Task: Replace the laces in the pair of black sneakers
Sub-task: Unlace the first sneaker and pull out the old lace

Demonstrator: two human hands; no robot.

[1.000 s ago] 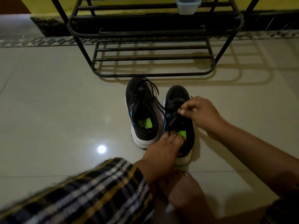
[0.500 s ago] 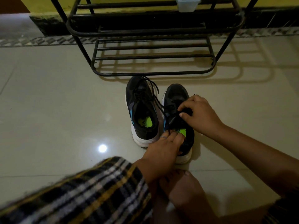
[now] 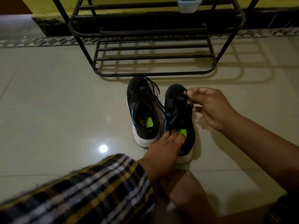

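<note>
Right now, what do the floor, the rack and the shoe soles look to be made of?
Floor: glossy glazed tile, probably ceramic; it mirrors a lamp and shows grout lines. Rack: black painted metal tube, judging by thin bent bars. Sneaker soles: white matte foam or rubber; cannot tell which.

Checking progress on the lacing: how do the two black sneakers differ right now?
The left black sneaker lies untouched; the right black sneaker is held at the heel by the left hand, while the right hand pinches its black lace. Both have white soles and green insoles.
</note>
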